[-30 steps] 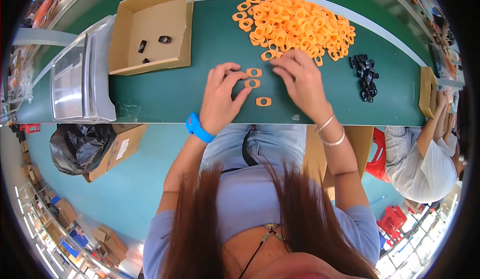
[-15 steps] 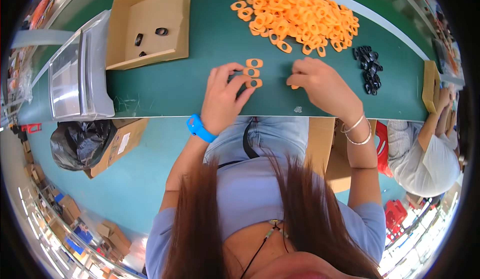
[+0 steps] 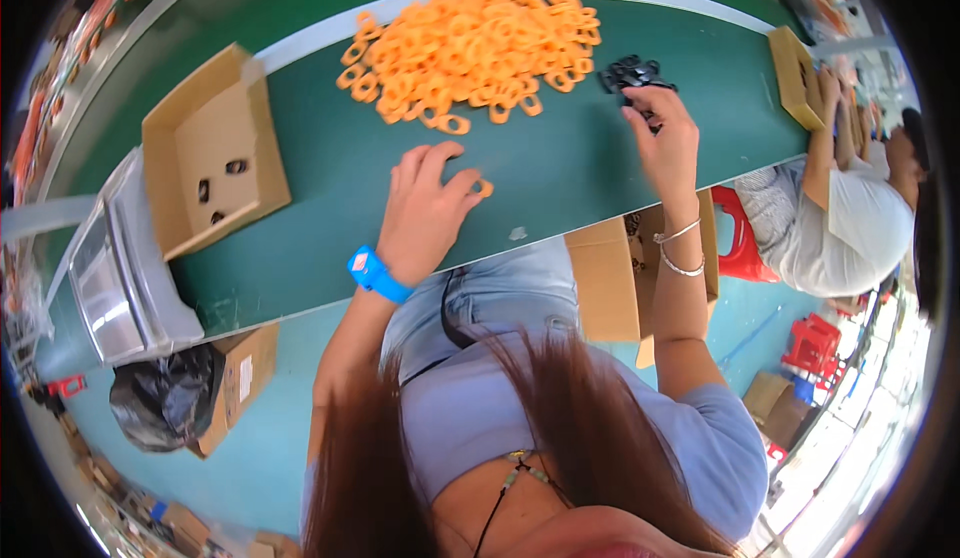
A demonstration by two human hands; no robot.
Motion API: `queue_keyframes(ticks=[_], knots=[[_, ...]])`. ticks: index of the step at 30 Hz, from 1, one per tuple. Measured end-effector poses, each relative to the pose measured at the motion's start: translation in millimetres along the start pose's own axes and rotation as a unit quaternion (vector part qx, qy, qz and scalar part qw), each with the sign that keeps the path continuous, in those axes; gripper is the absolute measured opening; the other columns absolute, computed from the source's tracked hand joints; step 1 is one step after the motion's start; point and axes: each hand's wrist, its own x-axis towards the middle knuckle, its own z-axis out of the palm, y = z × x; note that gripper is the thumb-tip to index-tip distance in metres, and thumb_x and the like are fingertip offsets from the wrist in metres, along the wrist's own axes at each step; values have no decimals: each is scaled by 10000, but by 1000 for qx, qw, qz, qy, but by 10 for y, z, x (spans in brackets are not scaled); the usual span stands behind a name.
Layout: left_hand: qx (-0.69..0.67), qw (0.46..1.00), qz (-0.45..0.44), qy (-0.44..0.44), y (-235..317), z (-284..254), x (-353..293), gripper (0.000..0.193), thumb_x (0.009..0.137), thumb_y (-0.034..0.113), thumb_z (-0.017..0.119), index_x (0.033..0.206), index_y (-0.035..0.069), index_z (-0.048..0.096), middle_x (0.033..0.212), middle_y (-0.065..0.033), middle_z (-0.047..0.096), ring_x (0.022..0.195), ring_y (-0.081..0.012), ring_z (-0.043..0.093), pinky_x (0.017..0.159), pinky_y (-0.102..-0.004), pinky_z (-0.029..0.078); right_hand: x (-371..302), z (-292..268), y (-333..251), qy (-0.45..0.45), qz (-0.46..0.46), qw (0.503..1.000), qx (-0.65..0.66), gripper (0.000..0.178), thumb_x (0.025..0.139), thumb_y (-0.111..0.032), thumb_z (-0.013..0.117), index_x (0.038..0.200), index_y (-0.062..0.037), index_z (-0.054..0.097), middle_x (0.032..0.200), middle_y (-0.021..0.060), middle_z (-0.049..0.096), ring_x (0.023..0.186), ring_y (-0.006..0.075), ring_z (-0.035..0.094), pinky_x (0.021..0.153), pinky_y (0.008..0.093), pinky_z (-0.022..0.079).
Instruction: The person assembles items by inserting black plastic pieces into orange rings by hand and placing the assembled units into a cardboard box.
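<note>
My left hand (image 3: 430, 198) rests low over the green table with curved fingers. Its thumb and forefinger close on an orange ring-shaped piece (image 3: 485, 188), partly hidden by the fingertips. Anything under the palm is out of sight. Over to the right, my right hand (image 3: 665, 143) reaches to a small heap of black ring-shaped pieces (image 3: 625, 70). Its thumb and forefinger are apart at the heap's near side, with black parts showing between them. Beyond my left hand lies a large pile of orange ring-shaped pieces (image 3: 470, 53).
An open cardboard box (image 3: 215, 148) at the left holds a few black pieces. Beside it stands a grey clear-fronted case (image 3: 135, 268). A smaller carton (image 3: 795, 78) sits at the table's right end, near another person (image 3: 850, 208). Open cartons (image 3: 605, 283) stand below the table edge.
My right hand has left the table's middle and moved right to the black pieces. The row of orange pieces no longer shows in full by my left hand. The view has turned and shifted.
</note>
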Motion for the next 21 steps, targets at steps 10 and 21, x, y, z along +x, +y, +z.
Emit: queue_keyframes(ticks=[10, 21], knots=[[1, 997, -72, 15, 103, -16, -145, 246, 786, 117, 811, 990, 71, 680, 1260, -93, 567, 1172, -342, 490, 976, -441, 412, 110, 175, 415, -71, -107, 985, -111, 466, 972, -359, 625, 1414, -216, 584, 1548, 122, 436, 1449, 340, 367, 1173, 480, 238], [10, 996, -73, 39, 94, -19, -181, 259, 782, 125, 810, 1004, 72, 687, 1243, -90, 578, 1182, -336, 499, 946, -449, 396, 6, 244, -47, 20, -175, 982, -70, 307, 827, -258, 796, 1102, -131, 743, 1384, 69, 577, 1365, 277, 461, 1059, 461, 304]])
